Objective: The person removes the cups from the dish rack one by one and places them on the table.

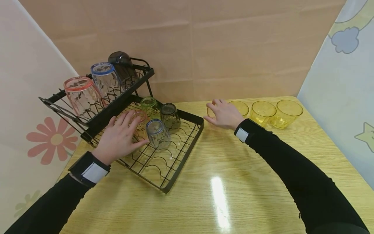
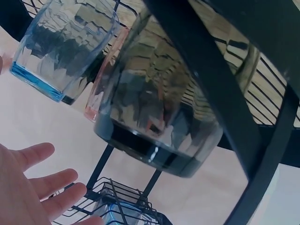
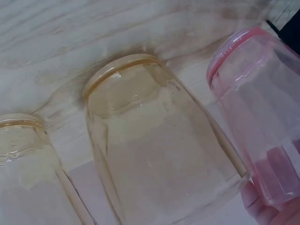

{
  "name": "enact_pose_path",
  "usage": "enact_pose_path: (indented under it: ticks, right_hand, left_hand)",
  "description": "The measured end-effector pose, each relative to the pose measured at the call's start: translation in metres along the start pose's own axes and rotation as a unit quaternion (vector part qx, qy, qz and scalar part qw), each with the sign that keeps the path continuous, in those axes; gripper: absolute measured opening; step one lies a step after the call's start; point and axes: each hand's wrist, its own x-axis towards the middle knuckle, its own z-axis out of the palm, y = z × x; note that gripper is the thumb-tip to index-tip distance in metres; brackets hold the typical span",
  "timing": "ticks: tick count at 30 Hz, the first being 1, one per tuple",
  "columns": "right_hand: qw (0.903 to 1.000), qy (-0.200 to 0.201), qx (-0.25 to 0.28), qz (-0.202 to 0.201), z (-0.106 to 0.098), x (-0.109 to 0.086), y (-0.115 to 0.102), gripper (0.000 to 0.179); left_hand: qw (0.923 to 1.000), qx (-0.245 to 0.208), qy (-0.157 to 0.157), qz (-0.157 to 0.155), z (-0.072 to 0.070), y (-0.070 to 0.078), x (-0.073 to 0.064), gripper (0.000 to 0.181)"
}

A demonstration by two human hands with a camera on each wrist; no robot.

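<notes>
My left hand [image 1: 118,138] hovers over the rack's lower tier with its fingers spread and relaxed. Under its fingers is a small pink glass [image 1: 143,130], and its thumb tip is close to a blue-based glass [image 1: 157,135]; contact is unclear. A green glass [image 1: 149,109] and a grey glass [image 1: 170,118] stand behind, all bottoms up. On the table to the right, my right hand [image 1: 225,113] curls round an upright pink glass [image 3: 253,103], its fingertips [image 3: 255,201] near the rim. Beside it is an upright yellow glass [image 3: 154,140].
The black two-tier wire rack [image 1: 185,162] stands at the left. Its upper tier holds a red-based glass [image 1: 83,94], a blue-based glass [image 1: 106,81] and a dark glass [image 1: 124,66]. More yellow glasses [image 1: 263,112] stand in a row toward the right wall.
</notes>
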Motion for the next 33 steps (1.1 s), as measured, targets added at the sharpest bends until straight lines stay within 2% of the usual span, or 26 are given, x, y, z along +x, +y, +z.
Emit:
enact_pose_path:
  ticks: [4, 8, 18, 27, 33]
  right_hand:
    - [0.9998, -0.01, -0.01, 0.012, 0.004, 0.008, 0.003, 0.057]
    - [0.9993, -0.019, -0.025, 0.021, 0.006, 0.013, 0.006, 0.059]
    - [0.9985, -0.034, -0.04, 0.017, 0.009, 0.019, 0.006, 0.061]
    - [0.9978, -0.053, -0.037, 0.015, 0.016, 0.021, 0.009, 0.059]
    - [0.9971, -0.066, -0.011, 0.038, 0.02, 0.023, 0.01, 0.06]
  left_hand:
    - [0.9998, 0.009, 0.018, 0.007, -0.001, -0.003, 0.0, 0.092]
    - [0.9995, 0.02, 0.022, 0.014, -0.002, -0.005, 0.006, 0.095]
    - [0.9996, 0.013, -0.02, 0.014, 0.0, 0.009, 0.028, 0.096]
    - [0.9991, 0.009, -0.036, 0.019, 0.004, 0.025, 0.042, 0.098]
    - [0.9994, 0.007, -0.032, 0.014, 0.008, 0.03, 0.047, 0.098]
